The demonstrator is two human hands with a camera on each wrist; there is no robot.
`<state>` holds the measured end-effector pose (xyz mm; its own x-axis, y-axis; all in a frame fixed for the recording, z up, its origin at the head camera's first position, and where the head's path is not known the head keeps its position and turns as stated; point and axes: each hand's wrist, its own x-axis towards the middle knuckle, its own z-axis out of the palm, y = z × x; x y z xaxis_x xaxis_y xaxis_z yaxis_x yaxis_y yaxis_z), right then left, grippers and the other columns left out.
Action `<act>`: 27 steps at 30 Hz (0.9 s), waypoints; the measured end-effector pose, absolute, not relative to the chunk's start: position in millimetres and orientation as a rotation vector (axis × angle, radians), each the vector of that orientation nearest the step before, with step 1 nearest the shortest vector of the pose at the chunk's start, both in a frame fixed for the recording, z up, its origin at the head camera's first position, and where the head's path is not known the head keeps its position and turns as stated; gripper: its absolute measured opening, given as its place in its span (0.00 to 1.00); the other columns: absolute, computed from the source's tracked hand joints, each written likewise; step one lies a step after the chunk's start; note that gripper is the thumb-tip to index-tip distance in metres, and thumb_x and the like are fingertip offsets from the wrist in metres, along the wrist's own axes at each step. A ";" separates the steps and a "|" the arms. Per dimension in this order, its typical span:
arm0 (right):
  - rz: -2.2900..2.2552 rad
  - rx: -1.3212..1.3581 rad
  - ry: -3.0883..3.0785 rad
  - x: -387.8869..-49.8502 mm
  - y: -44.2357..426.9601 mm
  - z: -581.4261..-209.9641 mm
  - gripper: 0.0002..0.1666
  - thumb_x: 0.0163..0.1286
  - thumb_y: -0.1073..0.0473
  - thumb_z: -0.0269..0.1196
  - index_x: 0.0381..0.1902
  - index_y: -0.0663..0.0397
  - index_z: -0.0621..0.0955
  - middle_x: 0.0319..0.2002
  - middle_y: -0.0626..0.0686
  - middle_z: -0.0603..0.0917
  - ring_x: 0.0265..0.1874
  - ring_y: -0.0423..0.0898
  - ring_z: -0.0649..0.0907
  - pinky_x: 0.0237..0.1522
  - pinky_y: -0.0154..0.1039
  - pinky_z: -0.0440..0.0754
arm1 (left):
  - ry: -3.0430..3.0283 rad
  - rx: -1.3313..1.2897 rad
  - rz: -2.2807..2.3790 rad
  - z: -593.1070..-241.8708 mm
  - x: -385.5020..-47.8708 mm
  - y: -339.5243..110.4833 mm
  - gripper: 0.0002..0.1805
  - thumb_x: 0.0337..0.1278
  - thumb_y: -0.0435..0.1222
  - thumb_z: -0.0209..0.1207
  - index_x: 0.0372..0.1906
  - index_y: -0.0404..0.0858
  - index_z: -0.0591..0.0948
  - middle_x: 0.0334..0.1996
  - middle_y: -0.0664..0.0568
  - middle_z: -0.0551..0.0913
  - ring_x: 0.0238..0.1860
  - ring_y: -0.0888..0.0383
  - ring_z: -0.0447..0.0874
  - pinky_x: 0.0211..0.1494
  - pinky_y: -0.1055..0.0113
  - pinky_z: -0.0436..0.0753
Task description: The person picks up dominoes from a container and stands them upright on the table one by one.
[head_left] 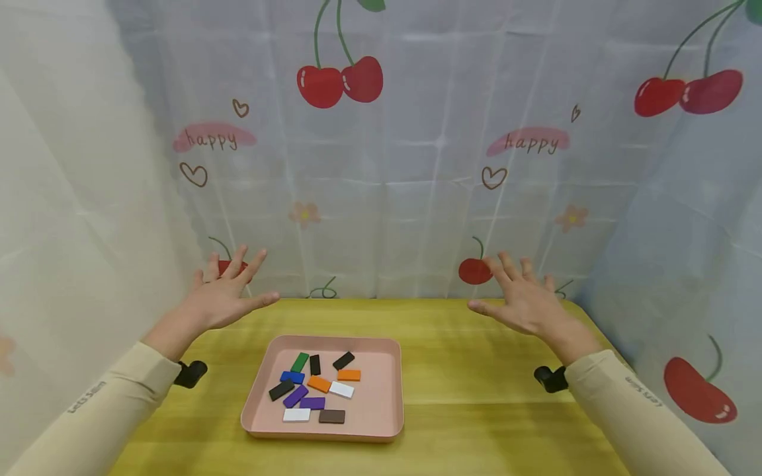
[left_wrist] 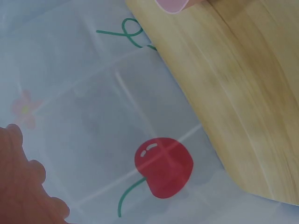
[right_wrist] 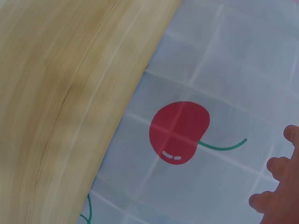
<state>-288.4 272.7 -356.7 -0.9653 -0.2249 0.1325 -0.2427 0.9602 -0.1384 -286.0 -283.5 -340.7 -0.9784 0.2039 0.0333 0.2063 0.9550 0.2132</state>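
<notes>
While both forearms reach forward in beige sleeves [head_left: 119, 396], the left hand [head_left: 226, 297] and the right hand [head_left: 524, 303] hang above the far part of a yellow wood-grain table [head_left: 476, 383], palms down, fingers spread wide and nearly straight, each with nothing in its hold. On the table, left of centre and closer to the left hand than the right, sits a shallow pink rectangular tray [head_left: 375, 403] with rounded corners. Small flat oblong blocks lie scattered in it, mostly towards its left and middle: one green [head_left: 299, 361], one blue [head_left: 292, 377], three black [head_left: 343, 360], two orange [head_left: 348, 375], two purple [head_left: 312, 403], two white [head_left: 296, 415] and one dark brown [head_left: 331, 416]. A pink curve at the top of the left wrist view is probably a tray corner, though it is cropped. Behind the table hangs a whitish curtain [head_left: 417, 132] printed with red cherries, hearts and the word "happy". Small black devices [head_left: 190, 374] show beneath both wrists.
</notes>
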 end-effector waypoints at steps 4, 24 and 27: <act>0.229 0.369 -2.990 -285.7 270.1 -358.3 0.64 0.64 0.13 0.49 0.85 0.40 0.46 0.84 0.61 0.43 0.79 0.77 0.42 0.63 0.88 0.41 | -3.094 -0.323 -0.326 -341.8 -286.5 -282.3 0.55 0.60 0.78 0.45 0.82 0.65 0.32 0.84 0.47 0.24 0.76 0.23 0.14 0.69 0.20 0.25; 0.273 0.439 -2.927 -267.4 257.1 -373.4 0.63 0.64 0.16 0.54 0.85 0.41 0.51 0.85 0.57 0.46 0.79 0.74 0.47 0.65 0.87 0.42 | -3.056 -0.367 -0.306 -354.1 -278.9 -282.1 0.55 0.61 0.76 0.47 0.84 0.64 0.36 0.85 0.43 0.31 0.77 0.20 0.19 0.68 0.18 0.28; 0.294 0.432 -2.924 -267.4 257.2 -373.8 0.63 0.64 0.16 0.54 0.85 0.41 0.50 0.85 0.57 0.46 0.79 0.75 0.47 0.65 0.86 0.42 | -3.068 -0.367 -0.320 -357.8 -277.2 -280.7 0.54 0.61 0.76 0.47 0.84 0.63 0.37 0.85 0.41 0.32 0.77 0.21 0.18 0.69 0.19 0.27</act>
